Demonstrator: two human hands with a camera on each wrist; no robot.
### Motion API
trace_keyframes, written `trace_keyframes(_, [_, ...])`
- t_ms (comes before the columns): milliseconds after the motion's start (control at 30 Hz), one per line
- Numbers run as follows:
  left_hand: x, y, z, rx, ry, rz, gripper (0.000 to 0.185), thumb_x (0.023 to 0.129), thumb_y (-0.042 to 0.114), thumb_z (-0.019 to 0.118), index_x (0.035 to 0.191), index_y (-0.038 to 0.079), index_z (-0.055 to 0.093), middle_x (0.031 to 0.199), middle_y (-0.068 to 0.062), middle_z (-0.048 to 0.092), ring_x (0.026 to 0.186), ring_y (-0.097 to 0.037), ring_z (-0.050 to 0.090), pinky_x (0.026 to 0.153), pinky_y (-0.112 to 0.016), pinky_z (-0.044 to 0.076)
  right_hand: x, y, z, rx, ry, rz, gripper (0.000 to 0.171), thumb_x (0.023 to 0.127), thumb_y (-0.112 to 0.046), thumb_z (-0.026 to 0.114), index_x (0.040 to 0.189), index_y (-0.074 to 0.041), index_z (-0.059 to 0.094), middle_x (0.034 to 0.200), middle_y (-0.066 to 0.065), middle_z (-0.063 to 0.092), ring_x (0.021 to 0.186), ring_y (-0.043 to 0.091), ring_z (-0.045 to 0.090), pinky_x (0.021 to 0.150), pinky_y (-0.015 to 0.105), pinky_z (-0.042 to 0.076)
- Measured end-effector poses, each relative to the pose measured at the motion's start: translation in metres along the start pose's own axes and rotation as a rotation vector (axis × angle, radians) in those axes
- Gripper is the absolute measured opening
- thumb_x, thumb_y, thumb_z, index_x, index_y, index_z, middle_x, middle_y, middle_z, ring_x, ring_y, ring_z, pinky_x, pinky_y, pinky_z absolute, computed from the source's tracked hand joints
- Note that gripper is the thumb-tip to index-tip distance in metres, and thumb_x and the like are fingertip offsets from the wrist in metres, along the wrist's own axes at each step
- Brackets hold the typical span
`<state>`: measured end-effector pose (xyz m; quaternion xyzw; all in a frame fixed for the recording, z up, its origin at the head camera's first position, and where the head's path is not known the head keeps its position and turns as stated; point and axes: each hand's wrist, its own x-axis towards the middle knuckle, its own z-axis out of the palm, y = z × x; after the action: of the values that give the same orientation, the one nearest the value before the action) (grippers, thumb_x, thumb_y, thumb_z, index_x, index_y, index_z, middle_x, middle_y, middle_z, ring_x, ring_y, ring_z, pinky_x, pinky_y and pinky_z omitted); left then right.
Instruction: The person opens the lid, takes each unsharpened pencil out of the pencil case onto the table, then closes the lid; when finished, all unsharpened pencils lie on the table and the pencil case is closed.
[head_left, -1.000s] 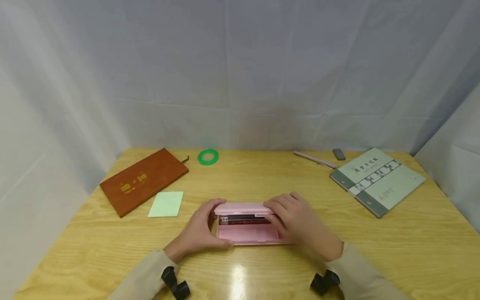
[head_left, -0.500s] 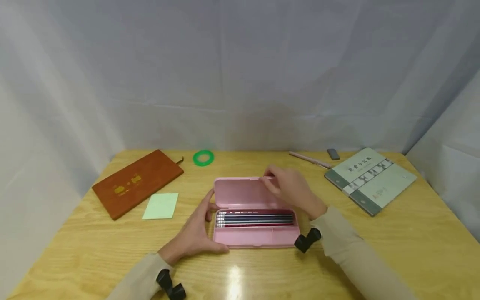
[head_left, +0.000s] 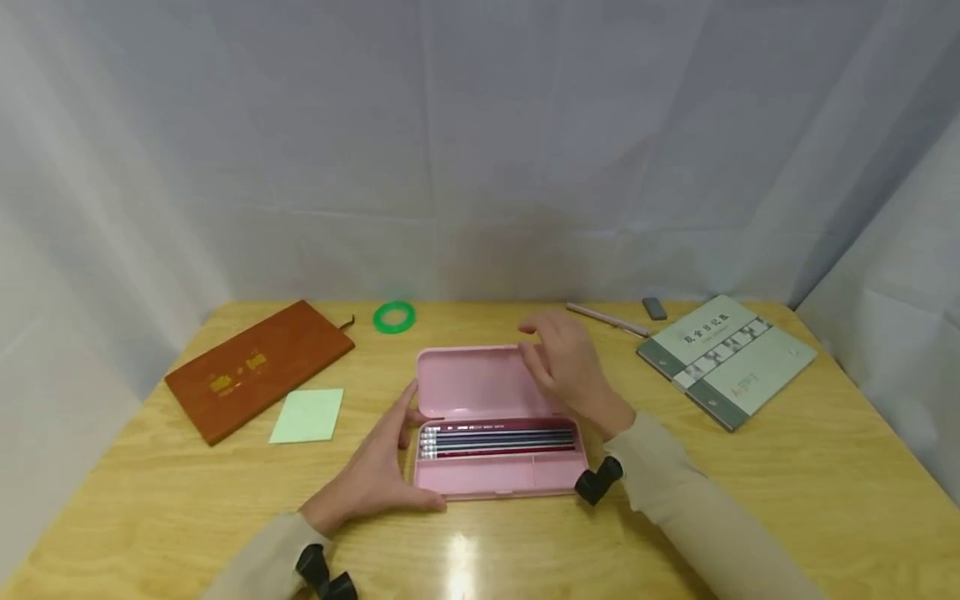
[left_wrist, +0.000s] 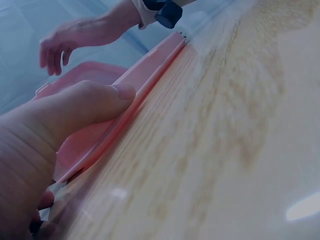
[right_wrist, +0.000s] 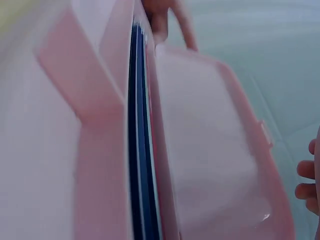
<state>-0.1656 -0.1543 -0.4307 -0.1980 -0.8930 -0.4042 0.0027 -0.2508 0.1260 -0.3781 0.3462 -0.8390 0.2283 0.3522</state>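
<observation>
Nearest me, my left hand rests on the surface and holds the left end of the pink case, thumb along its front edge and fingers round its side. The case lies open at the middle of the surface, its lid tilted back. Pencils lie side by side in its rear compartment. My right hand hovers over the lid's right part, fingers loosely spread, holding nothing. Farther back lie a green note, a brown notebook, a green ring, a pen and a booklet.
</observation>
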Motion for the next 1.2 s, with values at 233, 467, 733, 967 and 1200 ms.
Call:
trace_keyframes(233, [-0.001,0.0,0.0,0.002,0.009,0.023,0.145,0.042,0.053,0.093,0.156,0.021,0.011,0.12,0.003,0.057,0.084,-0.013,0.043,0.069,-0.023,0.04,-0.026,-0.013,-0.016,0.047,-0.174,-0.104,0.035,0.1,-0.033,0.047,0.095,-0.007,0.071,0.078,0.003,0.061,0.07,0.015,0.055,0.066,0.03,0.048])
trace_keyframes(467, [-0.003,-0.001,-0.001,-0.004,0.005,0.03,0.142,0.044,0.051,0.093,0.155,0.013,0.014,0.121,0.002,0.057,0.085,-0.013,0.042,0.069,-0.023,0.039,-0.05,-0.02,-0.021,0.147,-0.595,0.074,0.012,0.09,-0.023,0.068,0.096,-0.014,0.073,0.086,-0.005,0.068,0.071,0.003,0.054,0.065,0.021,0.047])
trace_keyframes(733, [-0.002,-0.001,0.0,-0.011,0.001,0.024,0.142,0.044,0.049,0.094,0.155,0.014,0.014,0.122,0.002,0.057,0.085,-0.013,0.042,0.071,-0.023,0.039,-0.055,-0.02,-0.015,0.174,-0.584,0.082,0.013,0.086,-0.021,0.073,0.095,-0.012,0.073,0.077,-0.007,0.063,0.064,0.001,0.046,0.059,0.018,0.041])
trace_keyframes(967, [-0.002,-0.001,0.0,0.003,0.003,0.026,0.141,0.044,0.053,0.093,0.156,0.019,0.013,0.12,0.004,0.057,0.085,-0.012,0.042,0.069,-0.023,0.039,-0.055,-0.026,-0.014,0.147,-0.597,0.076,0.012,0.085,-0.022,0.073,0.092,-0.012,0.074,0.07,-0.008,0.061,0.059,0.0,0.045,0.056,0.018,0.039])
trace_keyframes(1200, [-0.003,-0.001,0.0,-0.002,-0.002,0.011,0.141,0.044,0.055,0.092,0.156,0.02,0.013,0.119,0.005,0.057,0.085,-0.013,0.042,0.069,-0.023,0.038,-0.054,-0.034,-0.014,0.114,-0.636,0.129,0.009,0.086,-0.02,0.071,0.087,-0.011,0.068,0.062,-0.008,0.052,0.053,0.001,0.039,0.051,0.017,0.035])
